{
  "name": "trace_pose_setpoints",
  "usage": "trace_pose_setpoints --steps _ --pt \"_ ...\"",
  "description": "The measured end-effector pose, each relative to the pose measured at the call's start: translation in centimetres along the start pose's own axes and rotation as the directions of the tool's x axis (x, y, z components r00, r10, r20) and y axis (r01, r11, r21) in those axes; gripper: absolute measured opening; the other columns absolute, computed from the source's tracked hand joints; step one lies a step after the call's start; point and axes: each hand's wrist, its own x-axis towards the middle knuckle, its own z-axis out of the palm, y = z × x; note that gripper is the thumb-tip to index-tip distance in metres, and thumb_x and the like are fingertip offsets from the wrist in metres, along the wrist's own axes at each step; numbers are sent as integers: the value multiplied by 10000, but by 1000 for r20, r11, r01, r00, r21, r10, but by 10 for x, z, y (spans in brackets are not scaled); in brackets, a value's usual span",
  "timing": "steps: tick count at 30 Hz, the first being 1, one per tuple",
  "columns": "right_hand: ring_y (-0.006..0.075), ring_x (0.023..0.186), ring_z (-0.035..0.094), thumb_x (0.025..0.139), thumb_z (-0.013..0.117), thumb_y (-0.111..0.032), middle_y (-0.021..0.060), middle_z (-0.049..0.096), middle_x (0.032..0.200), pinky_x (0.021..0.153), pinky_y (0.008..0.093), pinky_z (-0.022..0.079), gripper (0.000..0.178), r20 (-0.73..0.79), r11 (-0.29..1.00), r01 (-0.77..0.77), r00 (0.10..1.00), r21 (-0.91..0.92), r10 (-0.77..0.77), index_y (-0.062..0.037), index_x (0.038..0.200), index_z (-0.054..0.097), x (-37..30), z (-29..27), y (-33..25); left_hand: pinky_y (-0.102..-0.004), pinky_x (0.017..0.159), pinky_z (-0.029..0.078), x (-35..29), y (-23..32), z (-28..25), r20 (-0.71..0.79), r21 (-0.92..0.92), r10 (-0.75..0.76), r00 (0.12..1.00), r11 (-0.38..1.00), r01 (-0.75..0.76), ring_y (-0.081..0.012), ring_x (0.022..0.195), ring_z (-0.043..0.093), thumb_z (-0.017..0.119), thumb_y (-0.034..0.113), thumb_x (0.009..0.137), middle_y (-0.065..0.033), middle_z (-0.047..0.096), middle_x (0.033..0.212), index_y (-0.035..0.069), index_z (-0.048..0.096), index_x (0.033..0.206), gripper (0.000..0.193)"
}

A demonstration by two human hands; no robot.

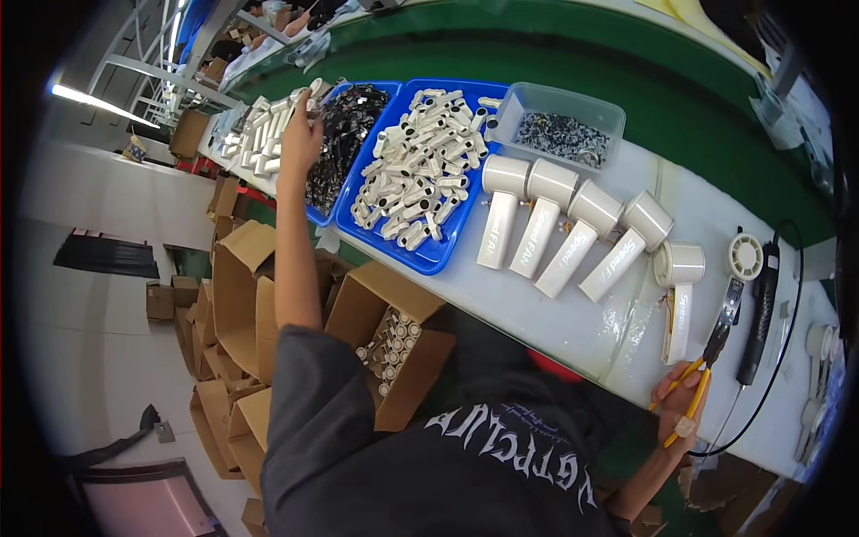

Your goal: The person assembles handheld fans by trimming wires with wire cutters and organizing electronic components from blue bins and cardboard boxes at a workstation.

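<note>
My left hand (301, 139) reaches to the far left of the bench. Its fingers close around a white plastic fan housing (316, 87) at the edge of a pile of similar housings (266, 134); the palm partly hides the hold. At the lower right my right hand (677, 398) grips yellow-handled pliers (701, 380). Their dark jaws point at the lower end of an opened handheld fan (744, 257), whose round fan head faces up. Left of the pliers lies a white handheld fan (680, 313) with wires showing along its handle.
Several white fans (537, 224) lie in a row. Behind stand a blue tray (436, 266) of white parts, another (394, 87) of black parts, and a clear bin (613, 112) of small metal pieces. A corded black electric screwdriver (761, 309) lies right. Cardboard boxes (380, 291) crowd the floor.
</note>
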Motion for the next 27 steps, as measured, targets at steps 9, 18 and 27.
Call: trace_pose_setpoints --steps 9,18,27 --pt "169 714 480 644 704 -277 109 401 1009 622 274 397 499 -45 998 -35 998 49 37 -117 984 375 5 4 -6 -319 762 489 36 -67 -15 -5 -315 -154 988 938 145 -233 852 624 514 212 925 -147 646 995 47 503 1239 354" --pt "211 736 464 618 693 -219 126 402 1043 637 308 388 513 -97 975 112 991 190 -95 -118 1024 396 -4 -12 -1 -252 749 476 -53 187 -49 124 -769 262 957 635 -74 -161 817 601 540 98 898 -102 647 934 -16 588 1090 228" --pt "215 804 398 635 562 -156 130 408 1088 698 311 334 507 -224 682 277 960 677 -168 -106 1114 406 -2 -19 -5 -297 739 438 -242 421 45 -60 -737 925 376 213 -642 -201 852 526 672 208 762 -50 540 951 127 588 1030 293"
